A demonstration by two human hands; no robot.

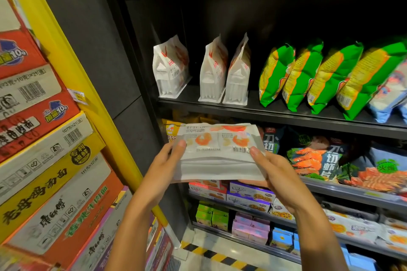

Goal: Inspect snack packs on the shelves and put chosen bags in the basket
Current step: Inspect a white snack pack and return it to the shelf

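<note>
We held one white snack bag (218, 152) w/ both hands, in the air in front of the shelving, roughly level w/ the second shelf from the floor-side stack we could see. Bag lay flat-ish, printed face up toward us, shrimp pics on it, bottom gusset nearest us.

Left hand (164, 165) gripped the bag's left edge: thumb on top of the face, fingers curled under, so grasping the bag. Right hand (276, 174) did the same on the right edge, thumb on top, fingers wrapped under, also grasping the bag. Both forearms came up from the bottom of the view.

Above the bag, on the black shelf (275, 114), stood three matching white bags (202, 70) upright at the left, gap between the first and the other two. Right of them, a row of green/yellow chip bags (326, 75), leaning left, touching each other. Far right, a pale blue pack (387, 99), partly cut off by the frame edge.

Behind and right of the held bag: dark shrimp-chip bags (317, 158) on the next shelf down. Lower shelves carried small cookie boxes (248, 193) and green, pink, blue cartons, blurry.

Left side: stacked noodle cartons (44, 138) against a yellow post (92, 86). Yellow/black hazard tape (211, 253) on the floor. Basket wasn't in shot.
</note>
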